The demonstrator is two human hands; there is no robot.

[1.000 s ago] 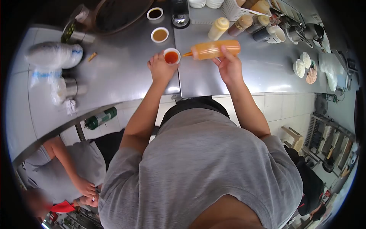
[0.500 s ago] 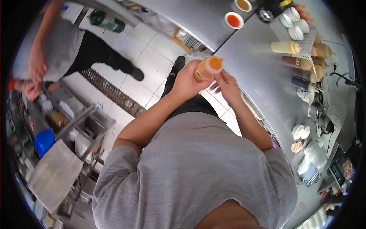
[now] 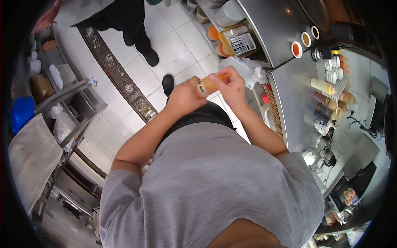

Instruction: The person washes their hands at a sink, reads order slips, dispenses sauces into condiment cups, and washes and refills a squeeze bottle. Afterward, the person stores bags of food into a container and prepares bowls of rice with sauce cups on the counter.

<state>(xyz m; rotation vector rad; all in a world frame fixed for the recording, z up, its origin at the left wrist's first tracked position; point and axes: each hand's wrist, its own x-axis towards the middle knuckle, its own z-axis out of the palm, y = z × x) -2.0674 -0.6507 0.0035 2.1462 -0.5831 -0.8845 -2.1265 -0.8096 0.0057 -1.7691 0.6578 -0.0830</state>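
Note:
A squeeze bottle (image 3: pixel 205 87) with orange contents and a small label is tilted in front of my waist. My left hand (image 3: pixel 185 98) is wrapped around its body. My right hand (image 3: pixel 232 87) closes its fingers on the orange cap end, which they partly hide. On the steel counter to the right stand a small white cup of red-orange sauce (image 3: pixel 296 49), a cup of brownish sauce (image 3: pixel 306 39) and a third small cup (image 3: pixel 315 32).
Squeeze bottles, one pale yellow (image 3: pixel 322 86), and stacked white cups (image 3: pixel 331 70) stand along the steel counter (image 3: pixel 285 91). A calculator (image 3: pixel 242 44) lies on a shelf beneath. At upper left another person stands by a floor drain (image 3: pixel 120 78); a blue container (image 3: pixel 21 113) is at far left.
The bottle has tipped over from nearly upright, and my right fingers have moved onto its cap end. My view has shifted, showing more of the shelf under the counter.

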